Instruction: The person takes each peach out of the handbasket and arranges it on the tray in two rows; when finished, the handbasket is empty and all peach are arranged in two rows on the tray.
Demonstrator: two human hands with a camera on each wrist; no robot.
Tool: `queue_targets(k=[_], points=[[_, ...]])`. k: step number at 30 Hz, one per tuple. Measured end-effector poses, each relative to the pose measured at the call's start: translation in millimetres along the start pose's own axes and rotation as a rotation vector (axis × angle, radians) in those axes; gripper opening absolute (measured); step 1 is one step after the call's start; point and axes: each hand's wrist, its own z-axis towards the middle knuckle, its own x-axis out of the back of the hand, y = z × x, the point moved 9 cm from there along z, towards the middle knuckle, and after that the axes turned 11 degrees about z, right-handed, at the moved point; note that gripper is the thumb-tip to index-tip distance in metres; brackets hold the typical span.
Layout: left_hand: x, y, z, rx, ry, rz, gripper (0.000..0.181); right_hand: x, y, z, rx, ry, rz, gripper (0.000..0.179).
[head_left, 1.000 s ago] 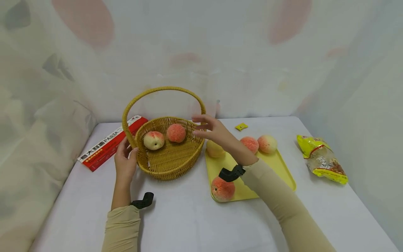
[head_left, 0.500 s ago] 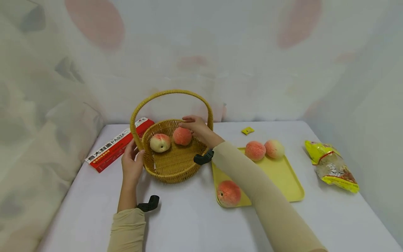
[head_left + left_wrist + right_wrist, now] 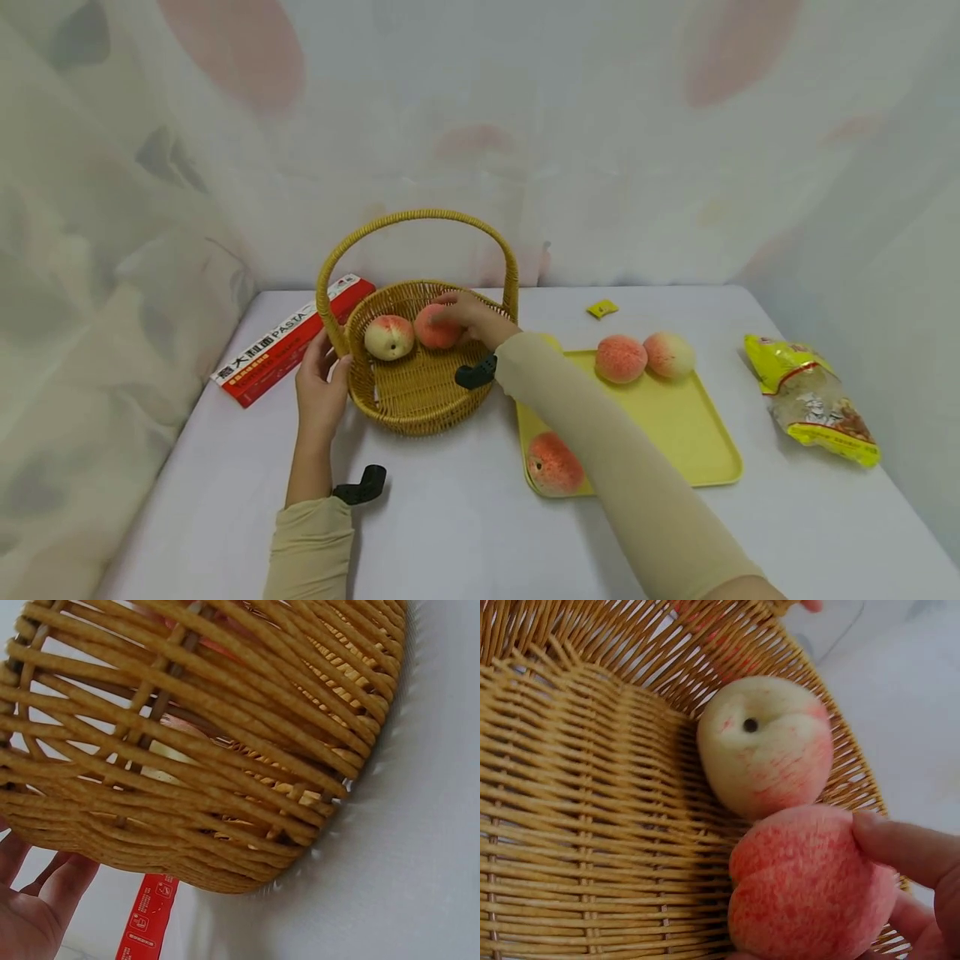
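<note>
In the head view my right hand reaches inside the wicker basket and grips a pink-red peach. The right wrist view shows the thumb pressed on that peach, with other fingers partly hidden behind it. A paler cream-and-pink peach lies beside it, against the basket wall. On the basket's left side, my left hand holds the rim near the foot of the tall arched handle. Its thumb and fingers show just at the weave in the left wrist view.
Right of the basket lies a yellow tray with a peach at its front corner and two more at the back. A red pasta box, a small yellow packet and a yellow snack bag lie around.
My right hand has moved left into the basket, come down and taken hold of the pink-red peach. My left hand has stayed at the basket's side. The view has shifted slightly.
</note>
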Motion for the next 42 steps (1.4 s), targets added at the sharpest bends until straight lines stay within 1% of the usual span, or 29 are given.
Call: queue_targets(k=[3,6,10,13,16,18,20,22,24,28,31,33,36,39,42], points=[[0.0,-0.3,-0.9,-0.003,-0.003,-0.013,0.052,-2,4,2.1,-0.001,-0.016,-0.043,0.059],[1.2,0.3,-1.1,-0.013,-0.001,-0.019,0.052,-2,1,-0.9,0.019,-0.022,-0.058,0.06],[4.4,-0.6,0.5,-0.013,0.004,-0.011,0.052,-4,-11,-15.0,0.085,-0.055,-0.091,0.059],[8.0,-2.1,3.4,-0.011,0.004,-0.007,0.052,-2,-23,-35.3,0.155,-0.08,-0.148,0.058],[12.3,-4.3,5.7,-0.001,0.001,0.005,0.052,4,-31,-62.2,0.251,-0.103,-0.207,0.057],[16.3,-6.1,5.9,0.009,0.007,0.019,0.052,11,-32,-82.1,0.306,-0.128,-0.212,0.056],[20.4,-8.2,5.4,0.021,0.014,0.028,0.053,19,-28,-102.8,0.343,-0.16,-0.197,0.055],[23.2,-9.7,4.4,0.029,0.02,0.027,0.053,32,-21,-124.1,0.363,-0.185,-0.17,0.056],[24.6,-10.6,3.5,0.033,0.02,0.027,0.054,49,-11,-145.8,0.372,-0.178,-0.154,0.056],[27.2,-10.3,2.8,0.026,0.018,0.025,0.054,86,13,-187.1,0.406,-0.12,-0.164,0.059],[31.1,-9.2,4.2,0.016,0.03,0.033,0.054,109,35,-209.4,0.422,-0.069,-0.178,0.06],[33.2,-8.9,5.1,0.015,0.036,0.037,0.054,120,51,-219.0,0.42,-0.043,-0.177,0.059],[34.9,-9.7,6.4,0.018,0.036,0.031,0.055,133,73,-228.2,0.407,0.002,-0.213,0.059],[35.6,-10.4,6.2,0.019,0.033,0.021,0.055,139,92,-234.8,0.386,0.022,-0.264,0.058],[36.3,-11.9,5.9,0.03,0.029,0.021,0.055,139,108,-239.0,0.356,0.013,-0.277,0.057]])
